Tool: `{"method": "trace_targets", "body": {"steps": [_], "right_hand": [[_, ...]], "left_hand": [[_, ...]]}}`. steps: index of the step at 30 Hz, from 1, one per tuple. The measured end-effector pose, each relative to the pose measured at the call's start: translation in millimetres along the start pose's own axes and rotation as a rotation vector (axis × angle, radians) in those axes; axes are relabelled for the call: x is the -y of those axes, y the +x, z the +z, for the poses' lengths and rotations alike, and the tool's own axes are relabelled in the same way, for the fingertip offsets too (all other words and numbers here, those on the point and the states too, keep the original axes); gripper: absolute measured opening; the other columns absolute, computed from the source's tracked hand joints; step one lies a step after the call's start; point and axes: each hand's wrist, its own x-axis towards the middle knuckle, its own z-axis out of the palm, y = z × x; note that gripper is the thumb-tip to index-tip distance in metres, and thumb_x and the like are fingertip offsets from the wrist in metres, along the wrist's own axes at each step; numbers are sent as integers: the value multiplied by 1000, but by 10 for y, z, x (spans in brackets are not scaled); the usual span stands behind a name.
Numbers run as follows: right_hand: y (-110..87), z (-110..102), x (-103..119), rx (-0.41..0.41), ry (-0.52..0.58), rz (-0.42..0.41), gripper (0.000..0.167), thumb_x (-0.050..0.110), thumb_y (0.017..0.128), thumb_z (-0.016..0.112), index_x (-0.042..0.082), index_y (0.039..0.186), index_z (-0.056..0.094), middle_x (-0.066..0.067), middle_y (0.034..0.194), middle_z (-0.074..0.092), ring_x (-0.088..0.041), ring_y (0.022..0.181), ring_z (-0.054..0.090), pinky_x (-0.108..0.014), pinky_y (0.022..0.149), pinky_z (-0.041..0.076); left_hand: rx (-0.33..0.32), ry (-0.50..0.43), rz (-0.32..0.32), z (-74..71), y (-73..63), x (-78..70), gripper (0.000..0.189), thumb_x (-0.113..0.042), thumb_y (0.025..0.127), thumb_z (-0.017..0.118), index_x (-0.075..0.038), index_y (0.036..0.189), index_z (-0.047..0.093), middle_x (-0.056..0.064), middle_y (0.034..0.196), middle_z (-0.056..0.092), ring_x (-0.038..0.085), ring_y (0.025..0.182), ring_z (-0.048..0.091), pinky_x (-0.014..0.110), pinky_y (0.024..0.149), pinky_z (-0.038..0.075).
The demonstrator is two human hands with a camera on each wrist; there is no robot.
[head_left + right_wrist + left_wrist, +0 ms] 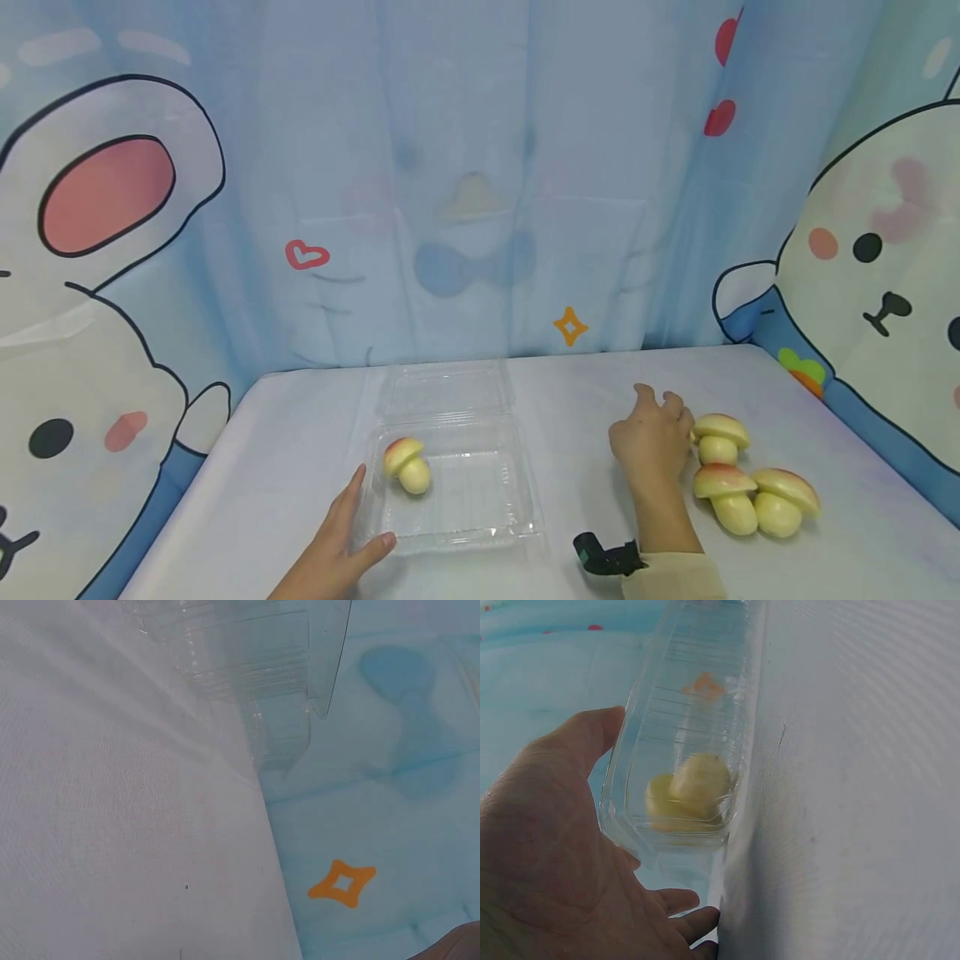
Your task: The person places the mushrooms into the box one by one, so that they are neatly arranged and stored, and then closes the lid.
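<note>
A clear plastic clamshell box (480, 500) stands on the table with its lid raised at the back. Inside, on the left, lies a mushroom-shaped piece (415, 477), pale yellow with a reddish cap. My left hand (333, 537) is at the box's front left corner, thumb and fingers spread along its walls. The left wrist view shows the mushroom-shaped piece (701, 784) through the wall. My right hand (651, 437), fingers loosely bent, is beside the rear mushroom-shaped piece (720, 437); whether it touches is unclear. Two similar pieces (731, 500) lie closer to me.
A white cloth (585, 467) covers the table. Behind it hangs a blue curtain (465, 100) with cartoon animals. A black device (603, 557) is at my right wrist, by a beige sleeve (671, 575). In the right wrist view, the box's clear lid (285, 652) shows at the top.
</note>
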Motion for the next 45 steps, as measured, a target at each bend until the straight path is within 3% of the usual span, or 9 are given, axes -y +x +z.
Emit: {"method": "trace_targets", "body": {"steps": [5,12,19,31,38,45], "right_hand": [[18,-16,-26,53,-65,33,56,3,86,53,-5,142,51,-43,141,40,-64,133,33,-77,106,28],[13,-8,-40,115,-119,29,55,4,88,53,-5,142,51,-43,140,40,-64,133,32,-81,97,36],[3,30,-87,77,-68,-29,51,-2,87,49,-11,137,54,-48,142,38,-67,128,37,-76,90,46],[2,62,-128,67,25,-28,54,-6,84,49,-15,138,50,-48,141,38,-69,119,42,-73,90,45],[24,99,-145,49,62,-25,54,-8,83,52,-16,136,50,-46,141,39,-66,121,41,-71,95,43],[41,92,-167,64,74,-23,55,-7,83,53,-14,137,52,-44,143,39,-66,123,41,-70,95,43]], "left_hand": [[7,2,-12,-6,-7,-2,103,-51,94,70,-15,168,8,29,168,17,55,154,16,78,114,21],[8,6,-4,-12,-18,-16,102,-52,95,69,-16,168,7,27,169,16,53,155,15,78,116,20],[12,-1,-27,-5,-13,-20,103,-53,94,70,-17,168,7,27,169,15,53,155,15,78,115,20],[9,5,-19,-12,-2,1,104,-51,94,71,-14,168,8,28,169,15,54,155,14,77,116,20],[5,9,1,-15,-11,22,103,-48,94,71,-13,168,7,30,168,16,55,154,15,77,115,21],[7,-4,-18,3,-9,0,104,-50,94,70,-15,168,7,28,169,15,54,155,14,77,117,19]]}}
